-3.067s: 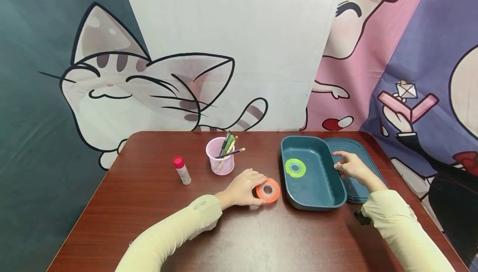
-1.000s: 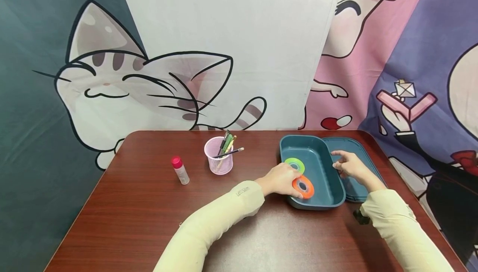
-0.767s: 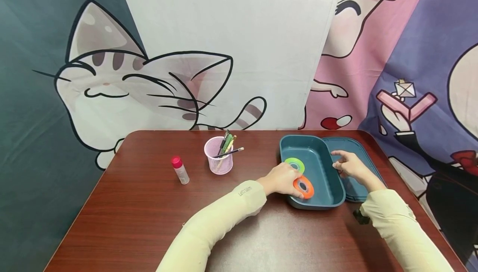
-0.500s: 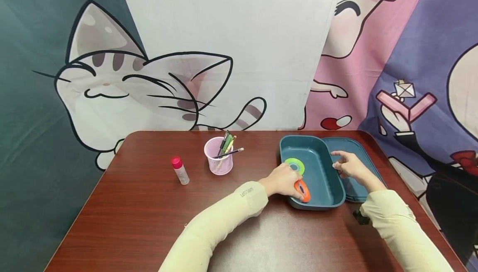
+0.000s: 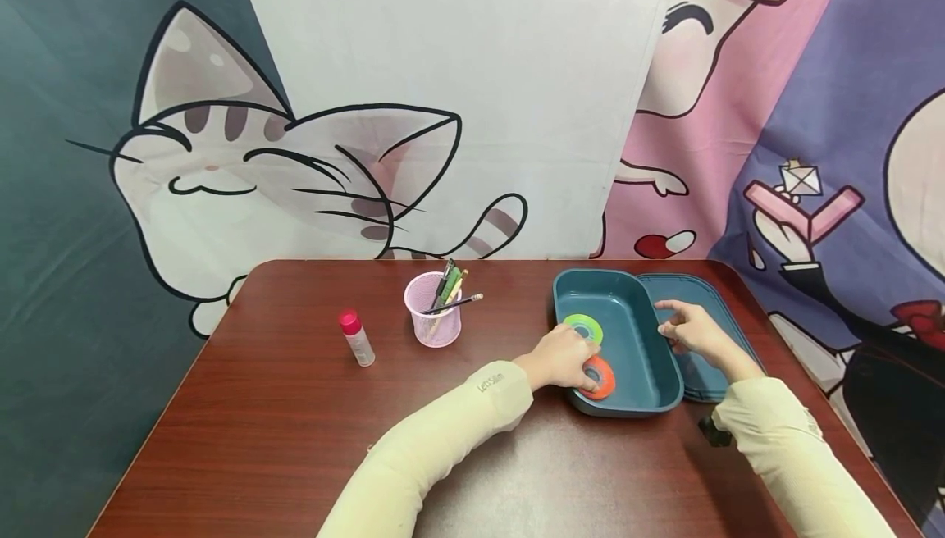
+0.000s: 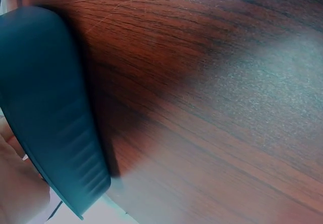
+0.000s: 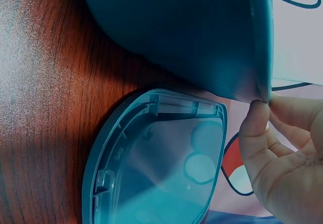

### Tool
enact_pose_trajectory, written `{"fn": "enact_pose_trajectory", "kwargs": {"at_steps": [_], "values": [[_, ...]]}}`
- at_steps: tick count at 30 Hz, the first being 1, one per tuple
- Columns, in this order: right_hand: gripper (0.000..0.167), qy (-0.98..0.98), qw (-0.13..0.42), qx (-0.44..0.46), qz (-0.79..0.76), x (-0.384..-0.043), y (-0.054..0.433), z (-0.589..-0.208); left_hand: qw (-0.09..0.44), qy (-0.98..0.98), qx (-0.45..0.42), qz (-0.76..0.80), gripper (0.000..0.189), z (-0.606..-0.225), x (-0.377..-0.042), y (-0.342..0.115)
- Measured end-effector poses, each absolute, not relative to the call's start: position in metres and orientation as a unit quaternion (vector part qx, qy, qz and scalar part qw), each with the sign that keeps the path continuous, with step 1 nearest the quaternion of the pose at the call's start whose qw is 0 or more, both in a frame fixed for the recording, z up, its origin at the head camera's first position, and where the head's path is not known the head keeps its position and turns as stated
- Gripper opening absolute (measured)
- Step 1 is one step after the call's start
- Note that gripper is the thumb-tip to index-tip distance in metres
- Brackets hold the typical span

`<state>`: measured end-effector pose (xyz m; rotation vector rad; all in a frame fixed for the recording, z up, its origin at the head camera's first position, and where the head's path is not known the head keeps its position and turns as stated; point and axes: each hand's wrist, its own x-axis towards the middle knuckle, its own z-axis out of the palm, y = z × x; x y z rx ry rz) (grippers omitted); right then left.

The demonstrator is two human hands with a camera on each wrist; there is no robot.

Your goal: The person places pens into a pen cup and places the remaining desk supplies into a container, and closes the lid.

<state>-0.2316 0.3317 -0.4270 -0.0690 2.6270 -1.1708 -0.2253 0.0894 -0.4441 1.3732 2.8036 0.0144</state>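
Note:
My left hand (image 5: 564, 357) reaches over the near left side of a dark teal plastic box (image 5: 642, 357). Just under its fingers and thumb, an orange tape roll (image 5: 607, 379) lies flat on the box floor, its left part covered by the hand. A green tape roll (image 5: 586, 325) lies behind it, partly hidden. In the left wrist view the box wall (image 6: 45, 93) hides most of the left hand (image 6: 20, 183). My right hand (image 5: 694, 330) pinches the box's right rim between thumb and index finger, seen closely in the right wrist view at the rim (image 7: 261, 57).
The teal lid (image 5: 701, 370) lies on the table right of the box, beneath the right hand. A pink mesh pen cup (image 5: 434, 329) with several pens and a pencil stands left of the box. Farther left is a glue stick (image 5: 358, 338) with a red cap. A printed cloth hangs behind.
My left hand has carried the orange tape roll from the table rightward into the box. The roll has gone from tilted to flat, and the fingers have loosened. My right hand stays at the rim.

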Motion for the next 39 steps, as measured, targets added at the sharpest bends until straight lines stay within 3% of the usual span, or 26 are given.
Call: {"fn": "enact_pose_trajectory", "kwargs": {"at_steps": [6,15,22,31,39], "values": [[0.047,0.904,0.132,-0.022,-0.405,-0.233,0.333,-0.429,-0.010,0.886,0.459,0.061,0.034,-0.442,-0.227,0.083],[0.046,0.906,0.127,-0.029,-0.403,-0.233,0.334,-0.430,-0.023,0.881,0.447,0.153,0.045,-0.421,-0.222,0.056],[0.046,0.907,0.128,-0.029,-0.400,-0.234,0.335,-0.430,-0.003,0.884,0.411,0.223,0.043,-0.401,-0.221,0.029],[0.047,0.905,0.131,-0.027,-0.404,-0.233,0.335,-0.432,-0.055,0.856,0.379,0.347,0.037,-0.380,-0.221,-0.016],[0.047,0.901,0.134,-0.028,-0.412,-0.234,0.335,-0.431,-0.127,0.848,0.293,0.423,0.034,-0.361,-0.226,-0.071]]}}
